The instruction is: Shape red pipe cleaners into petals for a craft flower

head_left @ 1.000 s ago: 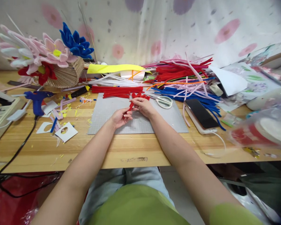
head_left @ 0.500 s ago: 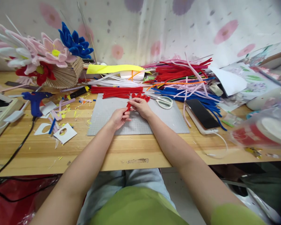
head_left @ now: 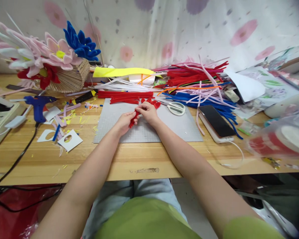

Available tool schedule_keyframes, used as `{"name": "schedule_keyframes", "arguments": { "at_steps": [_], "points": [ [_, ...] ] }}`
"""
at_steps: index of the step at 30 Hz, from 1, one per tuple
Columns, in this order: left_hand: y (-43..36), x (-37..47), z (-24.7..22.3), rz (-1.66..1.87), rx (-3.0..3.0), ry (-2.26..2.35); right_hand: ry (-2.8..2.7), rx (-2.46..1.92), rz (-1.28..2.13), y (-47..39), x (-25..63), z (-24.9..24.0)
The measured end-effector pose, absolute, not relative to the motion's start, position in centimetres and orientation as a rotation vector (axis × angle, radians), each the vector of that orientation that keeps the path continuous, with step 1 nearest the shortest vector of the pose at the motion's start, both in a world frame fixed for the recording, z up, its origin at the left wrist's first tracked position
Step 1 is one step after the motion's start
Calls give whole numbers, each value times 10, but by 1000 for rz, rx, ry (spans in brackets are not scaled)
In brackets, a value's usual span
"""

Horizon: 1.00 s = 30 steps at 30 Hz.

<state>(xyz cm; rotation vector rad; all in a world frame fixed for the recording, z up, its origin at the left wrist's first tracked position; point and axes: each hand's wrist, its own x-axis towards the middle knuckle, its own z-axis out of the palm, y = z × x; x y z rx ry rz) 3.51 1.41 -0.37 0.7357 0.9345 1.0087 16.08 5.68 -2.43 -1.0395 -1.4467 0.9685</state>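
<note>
"Where was the red fuzzy piece (head_left: 132,122) being held?"

"Just above the grey mat (head_left: 179,129), between the two hands. It was gripped by the left hand (head_left: 126,122), whose fingers and thumb were clamped on it, with a red end left showing below them."

"And what was being done by the right hand (head_left: 149,112)?"

"The upper end of the same piece was pinched between its thumb and fingertips. How the remaining fingers were bent could not be told; they were partly hidden."

"What could be seen close by?"

"Just beyond the right hand, a red petalled shape (head_left: 156,104) was partly covered by it. Red stems (head_left: 124,94) were laid side by side along the far edge of the mat. To the right, pale-handled scissors (head_left: 176,108) were seen lying on the mat."

"And farther out?"

"On the left, a blue glue gun (head_left: 38,107) was propped on the wooden table (head_left: 144,162). On the right, a dark-screened phone (head_left: 216,120) was placed on a white block (head_left: 220,140), near some blue stems (head_left: 201,99)."
</note>
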Motion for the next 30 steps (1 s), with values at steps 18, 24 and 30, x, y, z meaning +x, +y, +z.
{"name": "schedule_keyframes", "arguments": {
  "at_steps": [18,24,30],
  "points": [
    [14,29,7,814,464,789,-1240,-883,1570,55,165,-26],
    [14,32,6,837,466,764,-1204,-846,1479,53,159,-24],
    [12,39,2,998,658,897,-1214,-862,1462,51,156,-21]
  ]
}}
